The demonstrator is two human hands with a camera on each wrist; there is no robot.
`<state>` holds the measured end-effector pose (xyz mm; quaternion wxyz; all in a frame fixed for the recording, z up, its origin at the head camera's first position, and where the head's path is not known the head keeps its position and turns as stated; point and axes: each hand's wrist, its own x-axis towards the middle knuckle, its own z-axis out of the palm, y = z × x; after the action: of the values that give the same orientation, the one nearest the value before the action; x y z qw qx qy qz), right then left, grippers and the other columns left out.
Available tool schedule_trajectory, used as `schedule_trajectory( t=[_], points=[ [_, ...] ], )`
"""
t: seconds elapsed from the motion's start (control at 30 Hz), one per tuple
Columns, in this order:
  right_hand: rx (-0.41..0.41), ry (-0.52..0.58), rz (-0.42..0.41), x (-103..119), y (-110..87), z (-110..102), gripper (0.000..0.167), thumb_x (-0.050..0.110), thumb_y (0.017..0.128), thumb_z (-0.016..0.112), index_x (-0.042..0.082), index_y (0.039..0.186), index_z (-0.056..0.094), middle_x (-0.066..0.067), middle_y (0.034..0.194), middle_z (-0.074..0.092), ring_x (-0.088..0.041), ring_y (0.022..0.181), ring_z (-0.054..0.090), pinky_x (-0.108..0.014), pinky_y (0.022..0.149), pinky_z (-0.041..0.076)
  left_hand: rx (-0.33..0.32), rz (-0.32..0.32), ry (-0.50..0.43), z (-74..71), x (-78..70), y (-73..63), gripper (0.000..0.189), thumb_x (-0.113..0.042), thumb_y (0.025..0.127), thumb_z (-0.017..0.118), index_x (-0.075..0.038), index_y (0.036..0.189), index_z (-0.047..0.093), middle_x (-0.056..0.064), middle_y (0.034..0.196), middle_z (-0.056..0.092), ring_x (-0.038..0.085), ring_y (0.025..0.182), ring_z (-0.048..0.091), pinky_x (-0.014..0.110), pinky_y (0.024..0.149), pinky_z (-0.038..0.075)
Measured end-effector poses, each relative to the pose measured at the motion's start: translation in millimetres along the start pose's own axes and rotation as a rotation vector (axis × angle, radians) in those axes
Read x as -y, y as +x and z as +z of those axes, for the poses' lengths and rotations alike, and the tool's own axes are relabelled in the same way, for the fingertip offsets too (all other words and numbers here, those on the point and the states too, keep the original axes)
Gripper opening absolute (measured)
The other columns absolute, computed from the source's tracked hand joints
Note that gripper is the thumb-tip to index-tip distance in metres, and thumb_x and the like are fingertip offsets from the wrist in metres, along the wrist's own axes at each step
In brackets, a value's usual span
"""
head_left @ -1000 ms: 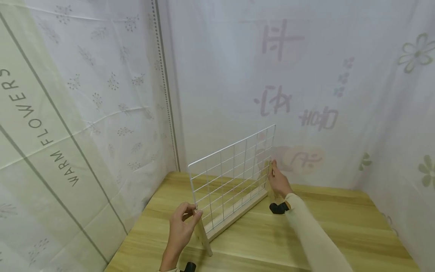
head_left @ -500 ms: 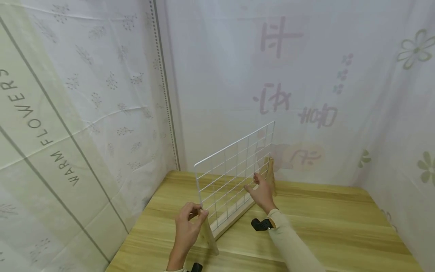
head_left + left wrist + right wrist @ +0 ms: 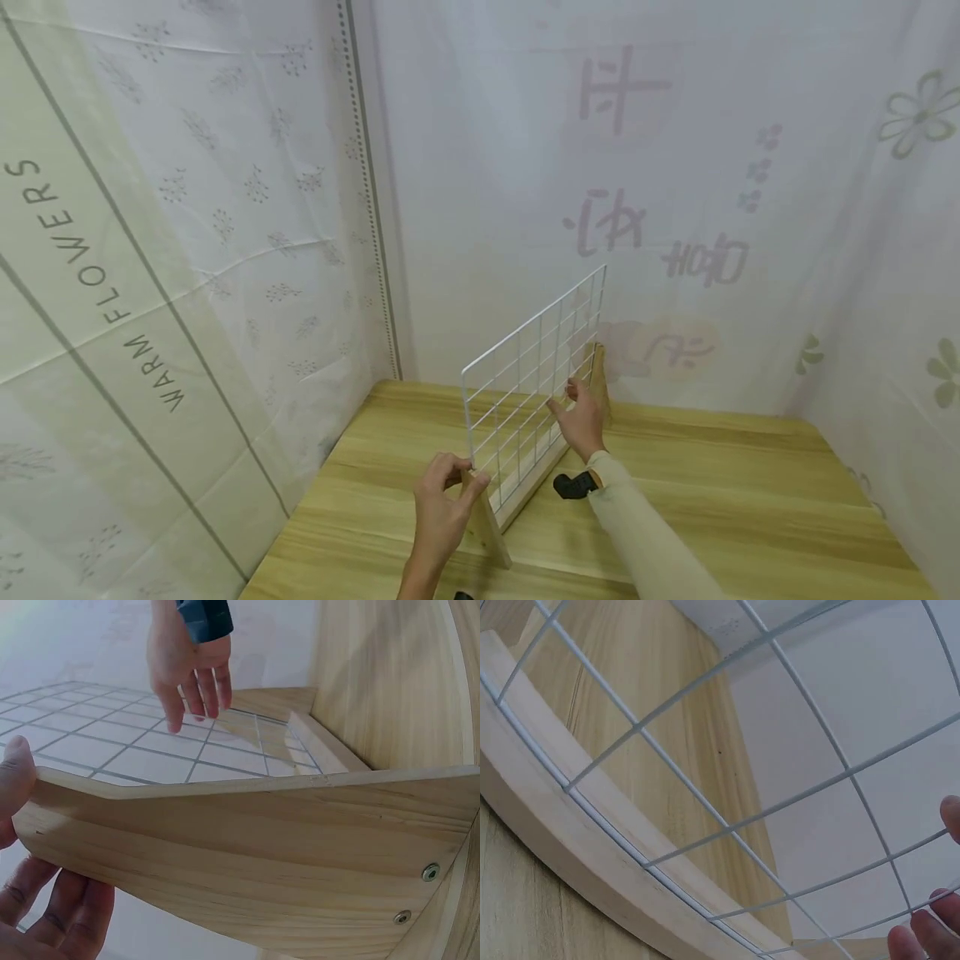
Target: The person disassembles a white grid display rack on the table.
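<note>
A white wire grid panel (image 3: 534,318) stands upright in a wooden stand, its lower edge set along a wooden bar (image 3: 531,492). My left hand (image 3: 441,510) pinches the upper end of the near wooden side panel (image 3: 247,840), thumb on one side and fingers on the other. Two bolt heads show low on that panel in the left wrist view. At the grid's far half is my right hand (image 3: 583,421), its thumb and fingers spread apart. Its fingertips (image 3: 934,934) lie at the wires in the right wrist view. Behind it rises the far side panel (image 3: 600,379).
The stand rests on a wood-grain table (image 3: 720,500). Patterned cloth (image 3: 465,167) hangs behind the table and on both sides. A black wrist device (image 3: 573,486) sits at my right wrist, close to the bar.
My right hand has left the far side panel and come nearer, to the grid. My left hand keeps its pinch, and the stand's near end has swung to the right.
</note>
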<state>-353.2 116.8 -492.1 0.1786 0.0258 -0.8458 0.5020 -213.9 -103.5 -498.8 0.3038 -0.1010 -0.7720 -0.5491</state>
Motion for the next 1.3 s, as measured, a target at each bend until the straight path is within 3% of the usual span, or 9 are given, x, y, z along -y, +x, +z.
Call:
schedule_trajectory(
  t=[0.33,0.7,0.83,1.3],
  points=[
    [-0.027,0.052,0.011,-1.0,1.6,2.4,0.056,0.014,0.093,0.072,-0.005,0.14,0.048,-0.027,0.13,0.059,-0.043,0.123,0.057,-0.057,0.104,0.047,-0.066,0.116,0.031,3.9,1.5,-2.0,0.026,-0.004,0.073,0.086,-0.015,0.09,0.068,0.001,0.086,0.069,0.017,0.079,0.068,0.031,0.071,0.062],
    [-0.099,0.149,-0.005,6.1,5.6,0.6,0.056,0.015,0.091,0.075,-0.001,0.139,0.051,-0.024,0.13,0.06,-0.039,0.12,0.057,-0.055,0.099,0.051,-0.047,0.048,0.022,4.7,2.0,-8.4,0.023,-0.011,0.078,0.085,-0.016,0.092,0.068,-0.003,0.087,0.066,0.015,0.082,0.066,0.029,0.078,0.062],
    [-0.138,0.168,-0.045,13.8,13.4,-1.0,0.054,0.015,0.089,0.078,0.0,0.135,0.055,-0.023,0.125,0.063,-0.037,0.117,0.06,-0.053,0.095,0.052,-0.053,0.052,0.028,3.1,1.7,-7.3,0.023,-0.012,0.079,0.084,-0.017,0.093,0.067,-0.003,0.087,0.066,0.012,0.082,0.066,0.03,0.08,0.062],
    [-0.167,0.257,-0.046,29.9,24.8,-7.4,0.055,0.014,0.086,0.08,0.002,0.134,0.057,-0.023,0.126,0.063,-0.037,0.117,0.059,-0.052,0.098,0.052,-0.065,0.051,0.014,4.5,4.4,-6.4,0.024,-0.012,0.079,0.085,-0.015,0.095,0.068,0.0,0.091,0.07,0.009,0.083,0.066,0.031,0.08,0.062]
  ],
)
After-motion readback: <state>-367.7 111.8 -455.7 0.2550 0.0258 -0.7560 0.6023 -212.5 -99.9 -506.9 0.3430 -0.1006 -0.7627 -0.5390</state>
